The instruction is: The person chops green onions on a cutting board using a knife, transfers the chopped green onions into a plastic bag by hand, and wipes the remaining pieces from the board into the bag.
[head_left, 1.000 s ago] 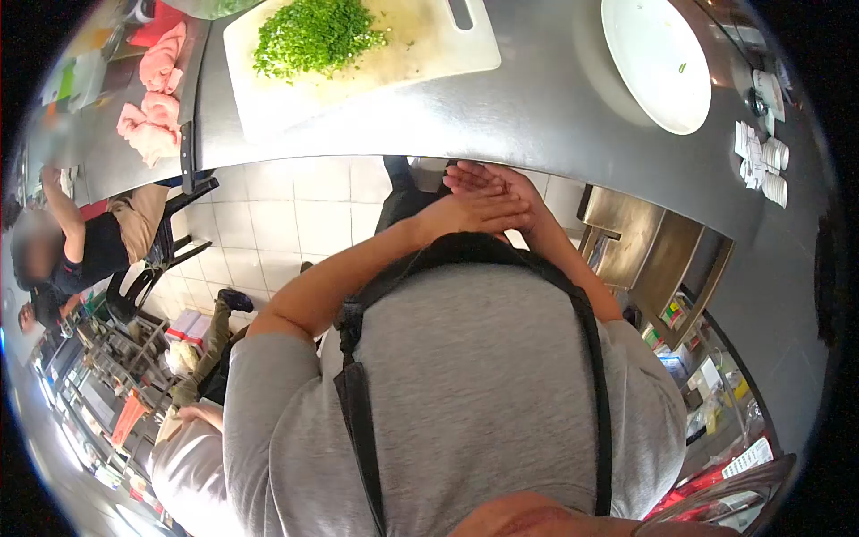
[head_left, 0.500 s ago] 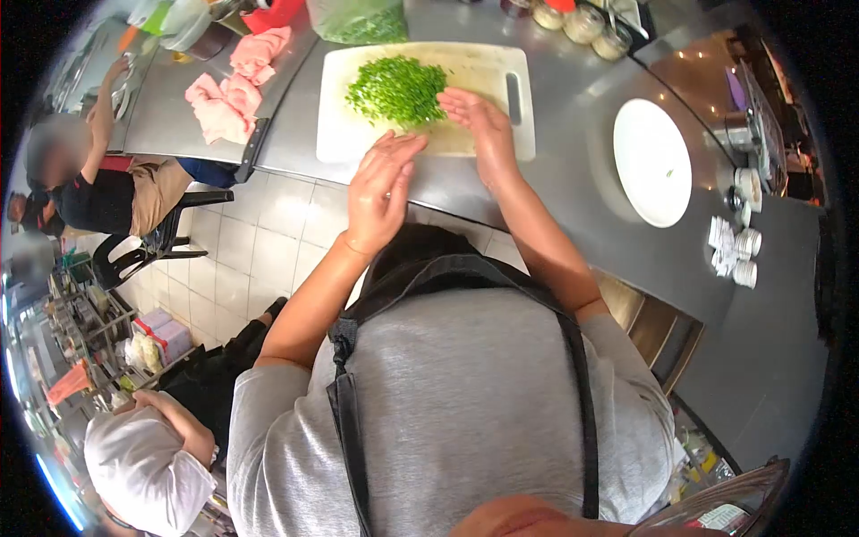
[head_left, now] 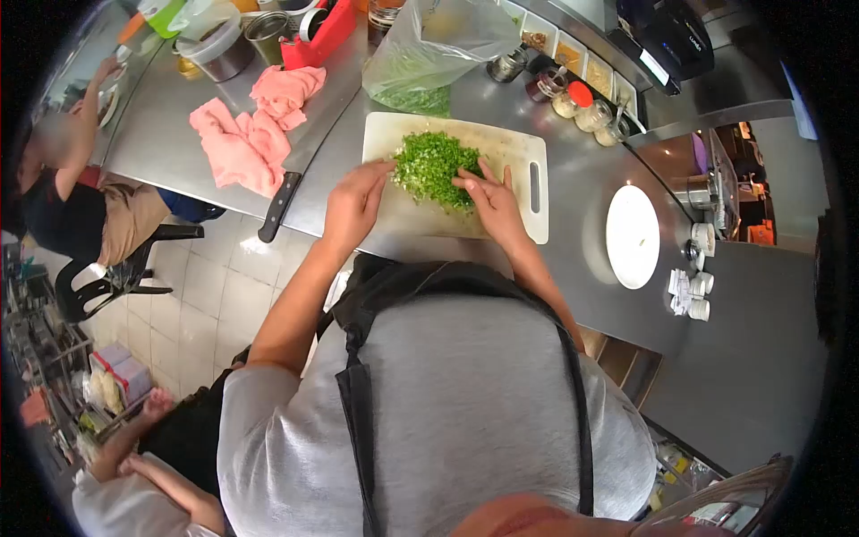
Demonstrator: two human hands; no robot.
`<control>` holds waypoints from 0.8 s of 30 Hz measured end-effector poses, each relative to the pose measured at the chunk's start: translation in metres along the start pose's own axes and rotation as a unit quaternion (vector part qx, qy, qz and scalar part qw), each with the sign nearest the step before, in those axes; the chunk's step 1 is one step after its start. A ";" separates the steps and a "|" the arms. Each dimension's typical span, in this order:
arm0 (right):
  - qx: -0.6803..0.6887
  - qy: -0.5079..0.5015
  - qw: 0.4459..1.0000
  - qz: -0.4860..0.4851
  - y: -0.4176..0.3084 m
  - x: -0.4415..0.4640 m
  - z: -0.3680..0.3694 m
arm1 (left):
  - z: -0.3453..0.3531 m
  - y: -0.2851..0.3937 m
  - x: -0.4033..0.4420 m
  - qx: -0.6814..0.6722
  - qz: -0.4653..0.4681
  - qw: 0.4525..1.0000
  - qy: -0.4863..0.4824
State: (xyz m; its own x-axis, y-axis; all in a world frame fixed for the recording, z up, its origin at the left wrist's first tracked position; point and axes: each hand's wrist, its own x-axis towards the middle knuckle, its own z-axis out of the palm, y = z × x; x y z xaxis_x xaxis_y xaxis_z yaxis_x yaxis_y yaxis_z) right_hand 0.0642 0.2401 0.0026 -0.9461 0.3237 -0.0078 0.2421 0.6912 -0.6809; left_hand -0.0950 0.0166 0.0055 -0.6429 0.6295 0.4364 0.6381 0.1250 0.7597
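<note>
A mound of chopped green herbs, likely spring onion (head_left: 435,168), lies on a white cutting board (head_left: 528,225) with a handle slot at its right end. My left hand (head_left: 352,204) is at the mound's left side, over the board's edge, fingers stretched toward the greens and holding nothing I can see. At the mound's right side, my right hand (head_left: 494,204) has its fingers spread, with fingertips at the greens. Behind the board stands a clear plastic bag (head_left: 420,67) with more greens inside.
Left of the board are a black-handled knife (head_left: 280,208) at the counter edge and pink cloths (head_left: 240,148). A white oval plate (head_left: 632,237) is on the right. Spice jars (head_left: 573,100) line the back. Another person (head_left: 67,210) is at the far left.
The view has shifted, so the board appears lower and further right. My left hand has moved from the front to the mound's left side; the right hand's fingers have spread at its right.
</note>
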 end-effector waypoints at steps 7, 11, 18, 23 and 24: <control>0.043 0.075 0.996 0.022 -0.014 0.010 0.015 | 0.011 -0.035 0.075 -0.018 0.091 0.995 0.047; -0.128 0.038 0.991 -0.021 -0.012 -0.002 0.005 | -0.001 -0.037 0.136 -0.009 0.097 0.972 0.212; 0.060 0.129 0.989 0.043 -0.030 0.017 0.000 | -0.044 0.040 0.258 0.023 0.059 0.998 -0.005; 0.581 0.243 0.759 0.166 -0.088 0.104 -0.049 | 0.015 -0.037 0.292 -0.079 0.072 0.980 -0.166; 0.597 0.205 0.747 0.208 -0.098 0.123 -0.058 | 0.023 -0.058 0.294 -0.055 0.034 0.969 -0.238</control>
State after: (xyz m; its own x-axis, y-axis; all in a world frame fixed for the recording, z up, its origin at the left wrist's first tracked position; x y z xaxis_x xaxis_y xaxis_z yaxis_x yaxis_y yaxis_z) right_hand -0.0635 0.2497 0.1107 -0.6375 0.6903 -0.3422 -0.0992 -0.5141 -0.8520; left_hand -0.3111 0.2120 0.0789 -0.3161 0.9191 0.2352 0.6061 0.0049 0.7954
